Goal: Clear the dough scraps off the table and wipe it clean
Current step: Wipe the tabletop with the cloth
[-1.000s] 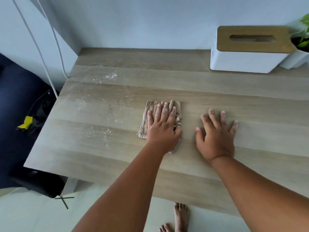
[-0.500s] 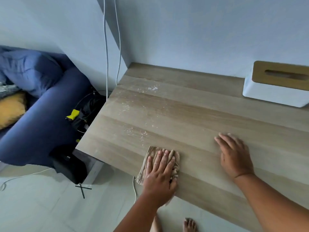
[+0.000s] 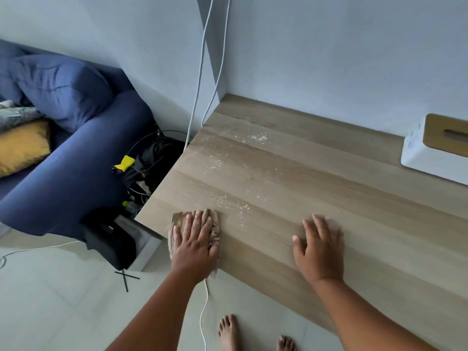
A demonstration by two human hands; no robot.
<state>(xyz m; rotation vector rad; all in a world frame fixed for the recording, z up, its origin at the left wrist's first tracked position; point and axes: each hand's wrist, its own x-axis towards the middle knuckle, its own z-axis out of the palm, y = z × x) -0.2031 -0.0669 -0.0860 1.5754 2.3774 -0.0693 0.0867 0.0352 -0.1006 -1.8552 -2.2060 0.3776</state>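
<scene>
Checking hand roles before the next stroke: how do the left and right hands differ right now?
The left hand presses a cloth at the table's near edge; the right hand lies bare on the wood. The left sits nearer the flour dust, the right farther away. Both are flat, fingers extended.

Your left hand [image 3: 195,245] is pressing flat on the tan cloth [image 3: 196,229], fingers straight, right at the near left edge of the wooden table [image 3: 316,178], with part of the cloth hanging over that edge. Your right hand [image 3: 319,247] is lying open on the bare wood at 3 o'clock from the cloth, well apart. White flour specks [image 3: 235,203] are sitting at 1 o'clock from the cloth, more trailing toward 12. A white tissue box [image 3: 430,158] is resting far right.
</scene>
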